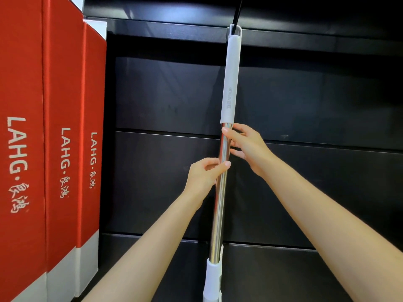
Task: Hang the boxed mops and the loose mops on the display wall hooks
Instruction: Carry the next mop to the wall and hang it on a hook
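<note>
A loose mop (220, 205) with a shiny steel pole and a white grip sleeve (231, 79) stands upright against the black display wall (165, 94). Its white top loop sits on a black hook (237, 12) at the top of the view. My left hand (206, 174) grips the steel pole from the left, thumb across the front. Just above it, my right hand (245, 144) holds the pole from the right, right below the white sleeve. The mop's head is out of view below. Three red boxed mops (58, 138) hang side by side at the left.
The red boxes are marked LAHG in white and have white bottoms; the nearest one (92, 153) is well left of the pole. Horizontal black slat panels (316, 192) run across the wall to the right of the mop.
</note>
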A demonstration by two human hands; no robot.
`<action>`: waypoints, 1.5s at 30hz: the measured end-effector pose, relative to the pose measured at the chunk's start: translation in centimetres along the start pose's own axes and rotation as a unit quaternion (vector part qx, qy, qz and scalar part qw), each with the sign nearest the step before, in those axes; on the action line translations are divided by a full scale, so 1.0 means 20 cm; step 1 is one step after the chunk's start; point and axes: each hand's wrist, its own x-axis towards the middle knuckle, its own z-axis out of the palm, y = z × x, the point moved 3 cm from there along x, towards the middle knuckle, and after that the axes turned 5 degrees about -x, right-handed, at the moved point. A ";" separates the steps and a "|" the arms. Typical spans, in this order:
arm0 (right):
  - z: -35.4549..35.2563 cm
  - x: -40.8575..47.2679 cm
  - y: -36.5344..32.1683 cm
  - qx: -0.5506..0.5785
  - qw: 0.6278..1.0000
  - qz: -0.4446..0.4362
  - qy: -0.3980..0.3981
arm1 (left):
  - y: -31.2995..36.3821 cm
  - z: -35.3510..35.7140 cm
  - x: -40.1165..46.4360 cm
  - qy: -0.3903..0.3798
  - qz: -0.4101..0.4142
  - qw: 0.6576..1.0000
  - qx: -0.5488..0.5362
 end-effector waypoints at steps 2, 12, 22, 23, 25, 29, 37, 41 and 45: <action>0.00 -0.02 0.04 0.014 1.000 0.001 -0.005 | -0.04 -0.01 -0.01 0.014 -0.012 1.000 0.016; 0.02 -0.03 0.07 0.024 1.000 -0.002 -0.006 | -0.14 0.02 -0.05 -0.050 -0.061 0.997 0.005; 0.04 -0.08 0.09 0.012 1.000 0.010 0.009 | -0.13 0.02 -0.05 -0.036 -0.062 0.997 0.006; 0.04 -0.09 0.09 0.010 1.000 0.013 0.008 | -0.13 0.02 -0.05 -0.038 -0.064 0.997 0.004; 0.04 -0.12 0.11 0.000 1.000 0.023 0.003 | -0.14 0.01 -0.05 -0.046 -0.070 0.996 0.004; 0.00 -0.22 0.20 -0.043 0.999 0.024 -0.012 | -0.12 -0.04 -0.09 -0.053 -0.112 0.991 0.049; -0.27 -0.54 0.33 -0.210 0.977 0.036 0.010 | 0.01 -0.10 -0.40 0.054 0.047 0.948 0.310; -0.53 -0.93 0.45 -0.292 0.950 0.089 0.057 | -0.04 0.16 -0.59 -0.036 0.124 0.921 0.368; -0.84 -1.52 0.63 -0.320 0.918 0.199 0.123 | -0.29 0.60 -0.83 -0.259 0.059 0.917 0.296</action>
